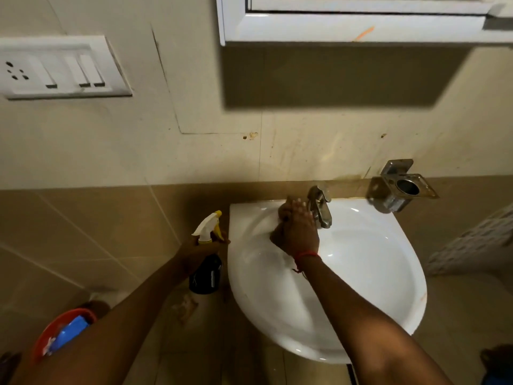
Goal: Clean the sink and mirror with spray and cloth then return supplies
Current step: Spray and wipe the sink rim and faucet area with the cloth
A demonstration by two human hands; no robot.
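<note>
Sink: white ceramic basin [361, 273], ctr-right, against wall.
Tap: metal faucet [320, 208] at basin's back rim.
Holder: steel wall bracket [402, 188] right of tap.
Bottle: black spray bottle [206, 262] just left of basin.

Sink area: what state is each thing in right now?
Sink: white, no standing water seen.
Tap: no water running.
Spray bottle: upright, held by left hand beside the sink.
Right hand: pressed on the sink's back rim by the tap; cloth not clearly visible.
Metal holder: empty.
Red tub: holds blue item.
</note>
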